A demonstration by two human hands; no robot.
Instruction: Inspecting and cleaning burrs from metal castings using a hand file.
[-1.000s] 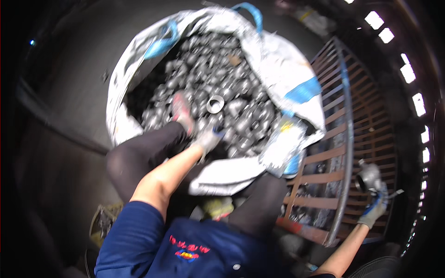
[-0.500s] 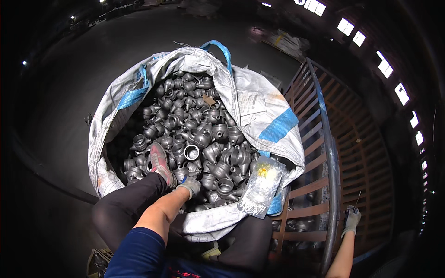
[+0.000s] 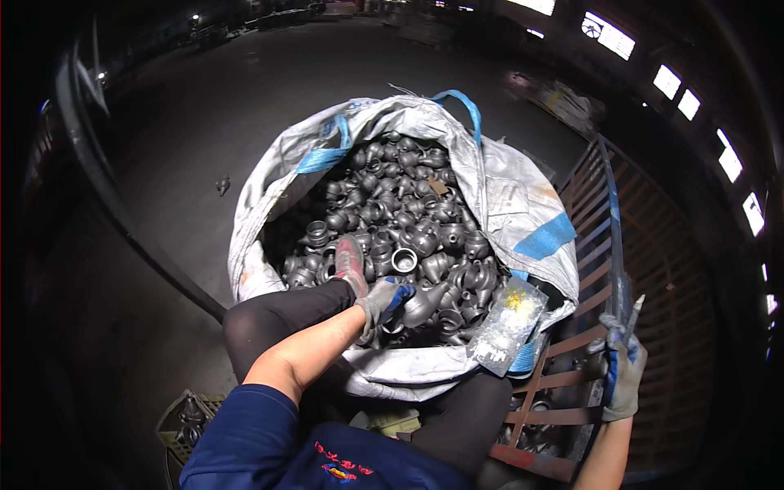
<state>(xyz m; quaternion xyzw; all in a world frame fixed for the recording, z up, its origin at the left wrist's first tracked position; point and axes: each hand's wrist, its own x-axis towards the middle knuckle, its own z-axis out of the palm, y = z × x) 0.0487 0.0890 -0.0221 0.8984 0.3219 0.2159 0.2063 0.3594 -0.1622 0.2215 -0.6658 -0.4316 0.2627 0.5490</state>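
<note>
My left hand (image 3: pixel 384 301), in a grey glove with blue on the fingers, is closed round a dark grey metal casting (image 3: pixel 424 305), bulbous with a narrowing neck. It is held just above similar castings (image 3: pixel 400 192) that fill a big white woven bag (image 3: pixel 392 360). Out to the right, over a slatted crate, my gloved right hand (image 3: pixel 624 367) is closed round a slim stick-like tool (image 3: pixel 634 314) with a pale tip; its exact kind is unclear. A flat grey plate (image 3: pixel 508 327) smeared with white and yellow paste lies on the bag's right rim, between my hands.
A rusty slatted metal crate (image 3: pixel 608 233) stands right of the bag, with castings low inside. My reddish shoe (image 3: pixel 349 265) rests on the castings in the bag. A yellowish basket (image 3: pixel 167 425) holding castings sits at lower left. One casting (image 3: pixel 222 185) lies on the floor.
My left hand has lifted a casting out of the pile. My right hand has come up and nearer the crate's top rail with the tool. The whole view has shifted, moving the bag rightward.
</note>
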